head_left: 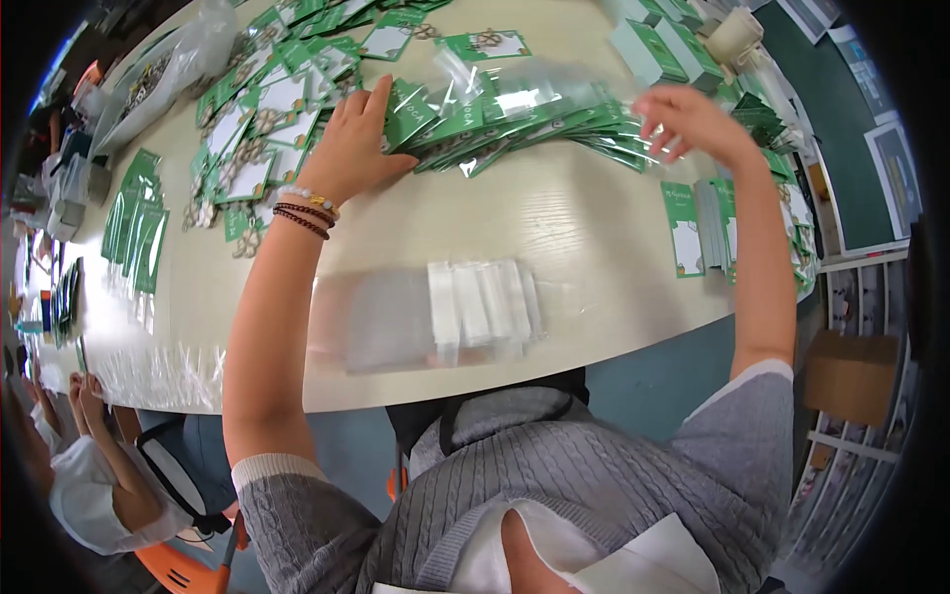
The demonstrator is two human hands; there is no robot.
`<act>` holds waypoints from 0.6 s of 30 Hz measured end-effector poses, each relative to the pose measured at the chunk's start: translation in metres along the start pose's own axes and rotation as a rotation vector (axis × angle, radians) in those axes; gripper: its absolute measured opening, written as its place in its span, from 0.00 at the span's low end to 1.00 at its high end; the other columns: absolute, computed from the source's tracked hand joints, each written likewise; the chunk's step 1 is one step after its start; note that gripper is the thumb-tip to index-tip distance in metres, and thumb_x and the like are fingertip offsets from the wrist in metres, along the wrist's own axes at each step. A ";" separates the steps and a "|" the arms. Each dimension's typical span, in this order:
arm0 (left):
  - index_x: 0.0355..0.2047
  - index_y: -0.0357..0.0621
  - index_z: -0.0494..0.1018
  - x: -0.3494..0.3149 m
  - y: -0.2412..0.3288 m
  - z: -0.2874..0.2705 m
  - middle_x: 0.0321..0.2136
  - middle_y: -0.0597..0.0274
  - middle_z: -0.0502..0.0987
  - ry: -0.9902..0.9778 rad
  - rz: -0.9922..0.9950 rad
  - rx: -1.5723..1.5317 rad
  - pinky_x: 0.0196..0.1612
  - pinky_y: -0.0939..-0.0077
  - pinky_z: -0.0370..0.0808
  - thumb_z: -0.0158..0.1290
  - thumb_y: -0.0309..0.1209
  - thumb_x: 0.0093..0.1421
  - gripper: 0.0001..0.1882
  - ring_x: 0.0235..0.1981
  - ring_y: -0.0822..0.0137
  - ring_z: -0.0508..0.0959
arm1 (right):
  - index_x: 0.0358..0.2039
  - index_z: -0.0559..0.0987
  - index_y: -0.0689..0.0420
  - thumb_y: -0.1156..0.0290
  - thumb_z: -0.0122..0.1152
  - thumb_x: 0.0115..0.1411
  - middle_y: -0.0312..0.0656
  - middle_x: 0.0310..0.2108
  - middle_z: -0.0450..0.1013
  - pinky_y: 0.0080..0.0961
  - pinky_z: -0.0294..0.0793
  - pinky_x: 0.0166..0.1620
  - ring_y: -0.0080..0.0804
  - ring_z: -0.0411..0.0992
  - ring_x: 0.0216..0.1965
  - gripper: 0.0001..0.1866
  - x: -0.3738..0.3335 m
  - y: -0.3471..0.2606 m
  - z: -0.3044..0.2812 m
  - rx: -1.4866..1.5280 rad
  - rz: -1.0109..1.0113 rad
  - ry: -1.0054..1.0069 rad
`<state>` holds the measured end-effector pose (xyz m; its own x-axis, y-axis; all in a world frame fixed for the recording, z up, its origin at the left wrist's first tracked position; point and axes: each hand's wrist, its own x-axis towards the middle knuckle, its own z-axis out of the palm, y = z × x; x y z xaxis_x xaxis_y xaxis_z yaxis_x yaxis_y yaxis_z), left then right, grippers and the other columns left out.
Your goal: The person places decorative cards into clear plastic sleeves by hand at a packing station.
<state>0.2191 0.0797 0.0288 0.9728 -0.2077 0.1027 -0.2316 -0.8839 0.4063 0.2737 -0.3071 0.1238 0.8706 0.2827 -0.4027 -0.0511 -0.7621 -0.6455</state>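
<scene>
A long fanned row of green cards in clear plastic sleeves (515,134) lies across the table in front of me. At its left end is my left hand (351,139), thumb and fingers apart, the thumb against the sleeves' edge. My right hand (693,124) is at the row's right end, its fingers spread and slightly bent; whether they touch the last sleeves I cannot tell. Nearer to me lies a stack of clear plastic bags (391,317) with white strips.
Loose green-and-white cards with small beige trinkets (282,94) are heaped at the far left, beside a clear bag (183,69). Card stacks (648,54) stand far right, others (683,228) under my right forearm. Sleeved cards (139,223) lie left. A person (109,475) sits lower left.
</scene>
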 end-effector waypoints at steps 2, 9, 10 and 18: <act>0.66 0.45 0.47 0.010 0.002 0.005 0.59 0.43 0.60 0.014 0.050 0.019 0.62 0.60 0.60 0.66 0.42 0.44 0.54 0.61 0.45 0.59 | 0.48 0.73 0.61 0.53 0.54 0.62 0.41 0.36 0.74 0.25 0.78 0.38 0.28 0.75 0.35 0.24 -0.009 0.030 0.018 0.245 0.035 -0.078; 0.65 0.48 0.49 0.029 0.004 0.004 0.58 0.44 0.61 -0.134 0.043 -0.062 0.61 0.63 0.61 0.62 0.45 0.48 0.49 0.60 0.49 0.61 | 0.55 0.64 0.63 0.67 0.56 0.63 0.49 0.52 0.67 0.36 0.71 0.56 0.39 0.69 0.53 0.23 0.003 0.041 0.128 1.304 -0.106 -0.103; 0.65 0.47 0.50 0.032 0.010 0.006 0.57 0.44 0.62 -0.124 0.049 -0.091 0.60 0.63 0.61 0.62 0.44 0.48 0.48 0.59 0.49 0.62 | 0.55 0.64 0.65 0.68 0.54 0.64 0.50 0.54 0.66 0.37 0.70 0.57 0.40 0.68 0.54 0.22 0.005 0.036 0.132 1.367 -0.099 -0.057; 0.65 0.42 0.49 0.067 0.035 0.024 0.60 0.42 0.59 -0.078 0.158 -0.267 0.61 0.64 0.60 0.64 0.47 0.46 0.52 0.61 0.49 0.61 | 0.45 0.71 0.60 0.68 0.53 0.64 0.48 0.49 0.70 0.39 0.72 0.56 0.41 0.71 0.51 0.11 0.028 0.032 0.131 1.498 -0.049 -0.137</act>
<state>0.2759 0.0246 0.0286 0.9197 -0.3746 0.1177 -0.3636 -0.6989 0.6159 0.2328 -0.2471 0.0073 0.8392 0.4048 -0.3632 -0.5368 0.5095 -0.6725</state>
